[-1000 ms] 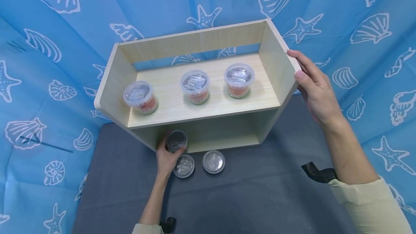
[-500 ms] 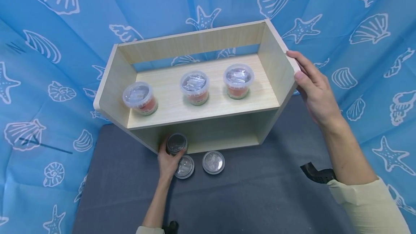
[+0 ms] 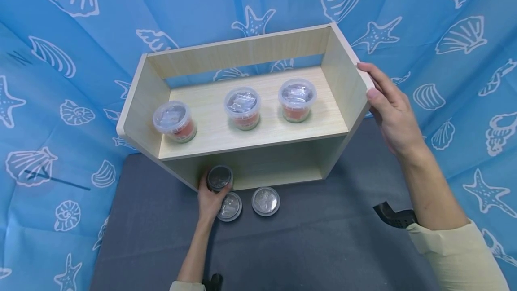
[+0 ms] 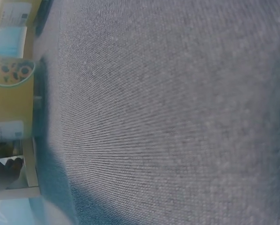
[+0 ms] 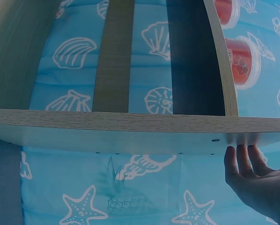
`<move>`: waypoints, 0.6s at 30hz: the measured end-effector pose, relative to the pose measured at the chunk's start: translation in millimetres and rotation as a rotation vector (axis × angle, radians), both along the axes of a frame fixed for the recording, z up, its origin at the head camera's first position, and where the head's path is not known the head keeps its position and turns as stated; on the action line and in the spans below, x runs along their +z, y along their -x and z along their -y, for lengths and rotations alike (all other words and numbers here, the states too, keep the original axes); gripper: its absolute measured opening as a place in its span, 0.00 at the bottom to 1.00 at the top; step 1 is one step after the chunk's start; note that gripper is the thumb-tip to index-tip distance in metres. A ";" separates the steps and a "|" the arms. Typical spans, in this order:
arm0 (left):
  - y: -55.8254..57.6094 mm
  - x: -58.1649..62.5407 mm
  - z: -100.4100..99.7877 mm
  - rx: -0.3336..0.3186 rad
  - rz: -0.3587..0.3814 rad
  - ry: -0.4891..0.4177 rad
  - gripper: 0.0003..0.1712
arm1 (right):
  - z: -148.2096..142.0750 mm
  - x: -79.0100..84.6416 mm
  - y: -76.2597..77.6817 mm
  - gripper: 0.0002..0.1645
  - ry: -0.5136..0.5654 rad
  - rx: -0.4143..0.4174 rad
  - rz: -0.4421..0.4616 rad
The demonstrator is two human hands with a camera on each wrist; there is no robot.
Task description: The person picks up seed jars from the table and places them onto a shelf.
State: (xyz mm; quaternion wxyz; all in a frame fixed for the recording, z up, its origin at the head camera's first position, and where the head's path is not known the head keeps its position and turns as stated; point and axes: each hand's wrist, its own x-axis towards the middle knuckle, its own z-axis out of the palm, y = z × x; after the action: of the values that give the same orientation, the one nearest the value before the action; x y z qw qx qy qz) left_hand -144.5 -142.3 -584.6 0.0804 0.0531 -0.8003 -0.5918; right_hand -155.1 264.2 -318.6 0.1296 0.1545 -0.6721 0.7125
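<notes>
Item: held tub (image 3: 220,178), at L end of shelf's (image 3: 202,136) lower bay, nr front edge; seating on base n/v. L hand (image 3: 209,202) curled round its sides, thumb nearest camera. R hand (image 3: 392,113) fingers spread, tips resting on R side panel's outer face & front edge.

Handling (est.): prob. light, walls semi-stiff plastic, may dent if squeezed; smooth, so slip poss. Best hold: sides below lid rim, not lid alone.

Appearance: round, clear-looking lid, dark in shade; contents unclear. Two lidded tubs (image 3: 265,201) on grey cloth (image 3: 315,241), one just beside L thumb; three reddish tubs (image 3: 247,121) upright on upper board.
</notes>
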 end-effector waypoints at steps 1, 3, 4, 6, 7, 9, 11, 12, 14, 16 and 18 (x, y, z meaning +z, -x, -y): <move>-0.8 0.0 0.3 -0.001 -0.007 -0.007 0.53 | 0.3 0.0 0.0 0.28 -0.002 -0.002 0.001; -2.7 -0.3 1.0 -0.001 -0.021 -0.017 0.53 | 1.0 -0.1 0.0 0.28 -0.007 -0.005 0.003; -4.0 -0.2 1.3 -0.003 -0.029 -0.025 0.53 | 1.4 -0.2 0.1 0.28 -0.010 -0.008 0.002; -7.0 0.1 1.5 -0.003 -0.033 -0.043 0.52 | 2.0 -0.2 0.2 0.28 -0.014 -0.013 0.000; -8.7 0.6 1.6 -0.004 -0.032 -0.053 0.52 | 2.3 -0.2 0.4 0.28 -0.015 -0.014 -0.002; -12.9 2.7 1.0 -0.012 -0.028 -0.077 0.52 | 2.4 -0.1 0.7 0.28 -0.017 -0.017 -0.006; -18.3 7.7 -0.6 -0.019 -0.025 -0.103 0.53 | 2.1 0.0 0.6 0.27 -0.013 -0.010 -0.011; -22.2 12.3 -1.7 -0.022 -0.020 -0.109 0.53 | 1.8 0.0 0.5 0.27 -0.011 -0.006 -0.013; -29.6 21.1 -3.8 -0.027 -0.015 -0.123 0.52 | 1.5 0.3 0.6 0.27 -0.010 -0.004 -0.013; -36.7 29.2 -5.5 -0.029 -0.012 -0.121 0.52 | 1.1 0.3 0.2 0.27 -0.009 -0.003 -0.012; -42.8 32.8 -6.1 -0.033 -0.012 -0.119 0.51 | 1.0 0.3 0.0 0.27 -0.008 -0.007 -0.009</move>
State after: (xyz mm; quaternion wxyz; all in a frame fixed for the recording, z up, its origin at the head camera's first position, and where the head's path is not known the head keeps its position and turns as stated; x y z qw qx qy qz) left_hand -101.7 -136.2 -551.8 0.0722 0.0411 -0.7638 -0.6401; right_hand -155.2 263.3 -318.3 0.1345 0.1560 -0.6750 0.7085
